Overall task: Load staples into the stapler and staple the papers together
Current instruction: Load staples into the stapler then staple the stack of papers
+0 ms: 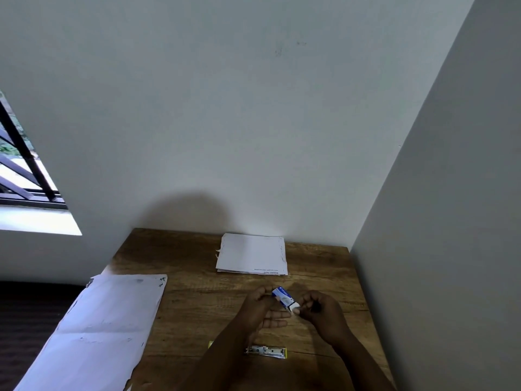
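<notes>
Small blue-and-white staple box (284, 298), tilted, pinched at either end by left hand (260, 307) and right hand (321, 311), both grips closed on it. Stapler (266, 351) opened flat on bench (197, 300), metal showing, yellow ends.

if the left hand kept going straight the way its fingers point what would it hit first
Probably the right hand: the left hand points rightward across the staple box both hold. Depth is hard to judge.
</notes>
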`<state>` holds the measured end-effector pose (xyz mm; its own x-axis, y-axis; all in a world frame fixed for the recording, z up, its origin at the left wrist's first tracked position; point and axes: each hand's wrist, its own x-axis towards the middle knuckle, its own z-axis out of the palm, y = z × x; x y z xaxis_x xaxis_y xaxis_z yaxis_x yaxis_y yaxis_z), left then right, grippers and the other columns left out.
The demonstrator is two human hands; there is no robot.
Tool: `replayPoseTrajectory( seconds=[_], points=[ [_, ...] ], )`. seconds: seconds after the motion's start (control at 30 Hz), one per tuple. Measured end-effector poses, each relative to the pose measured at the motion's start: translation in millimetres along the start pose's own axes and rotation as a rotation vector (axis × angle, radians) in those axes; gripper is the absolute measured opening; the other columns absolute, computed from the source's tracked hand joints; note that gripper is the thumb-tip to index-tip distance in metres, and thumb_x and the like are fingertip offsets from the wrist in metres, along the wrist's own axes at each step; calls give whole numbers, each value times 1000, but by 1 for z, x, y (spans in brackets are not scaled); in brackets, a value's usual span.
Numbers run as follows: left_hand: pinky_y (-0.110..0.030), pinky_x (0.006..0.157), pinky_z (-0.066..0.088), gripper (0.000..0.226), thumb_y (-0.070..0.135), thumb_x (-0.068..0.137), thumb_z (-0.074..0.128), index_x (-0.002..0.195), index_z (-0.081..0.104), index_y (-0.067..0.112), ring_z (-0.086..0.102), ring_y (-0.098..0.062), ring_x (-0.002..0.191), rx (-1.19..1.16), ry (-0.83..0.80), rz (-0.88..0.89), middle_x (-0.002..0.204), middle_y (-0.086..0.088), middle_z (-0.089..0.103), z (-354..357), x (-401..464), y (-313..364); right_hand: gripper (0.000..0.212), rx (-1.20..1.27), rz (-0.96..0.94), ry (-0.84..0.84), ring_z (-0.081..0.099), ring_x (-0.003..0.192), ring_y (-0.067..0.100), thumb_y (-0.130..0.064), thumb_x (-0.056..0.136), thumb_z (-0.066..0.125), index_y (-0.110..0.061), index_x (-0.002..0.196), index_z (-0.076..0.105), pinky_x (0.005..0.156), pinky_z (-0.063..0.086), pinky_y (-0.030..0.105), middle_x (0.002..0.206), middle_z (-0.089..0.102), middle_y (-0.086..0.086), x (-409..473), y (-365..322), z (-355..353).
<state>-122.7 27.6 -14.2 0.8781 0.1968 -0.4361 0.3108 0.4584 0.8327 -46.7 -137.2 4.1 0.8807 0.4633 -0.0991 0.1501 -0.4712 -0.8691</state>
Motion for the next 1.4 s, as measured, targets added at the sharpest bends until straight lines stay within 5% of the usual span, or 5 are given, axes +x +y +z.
replayPoseTrajectory(
  seconds=[0.53,0.73,0.93,1.13,1.4],
  points=[
    [-36,64,61,22,8,90,60,104,70,23,75,-27,87,39,-13,33,92,-3,79,10,3,6,12,399,513,-195,40,41,6,4,70,72,-6,66,77,36,27,18,47,57,0,8,-1,-6],
    [-35,70,61,20,10,87,65,104,70,20,75,-26,87,76,-59,13,97,-7,78,10,9,5,17,396,559,-158,39,41,7,2,62,72,-4,75,79,38,26,19,53,58,3,12,10,-5],
    [-31,84,59,57,-8,68,80,112,61,23,71,-20,101,236,-110,109,109,-8,74,11,16,-1,11,528,566,-124,43,43,5,-8,66,77,-6,77,79,39,31,17,75,74,12,12,15,0],
    [-15,65,55,30,-1,77,73,104,71,11,73,-12,84,248,-40,93,99,-6,75,22,26,-4,16,418,354,-7,57,59,17,-20,77,77,-14,91,72,47,39,24,77,76,11,9,6,-7],
    [-26,76,59,46,-3,84,65,128,58,10,66,-12,95,491,-71,192,116,-6,66,48,46,1,13,276,373,94,58,62,17,-18,84,70,-10,74,71,60,43,29,72,69,10,28,11,-17]
  ],
)
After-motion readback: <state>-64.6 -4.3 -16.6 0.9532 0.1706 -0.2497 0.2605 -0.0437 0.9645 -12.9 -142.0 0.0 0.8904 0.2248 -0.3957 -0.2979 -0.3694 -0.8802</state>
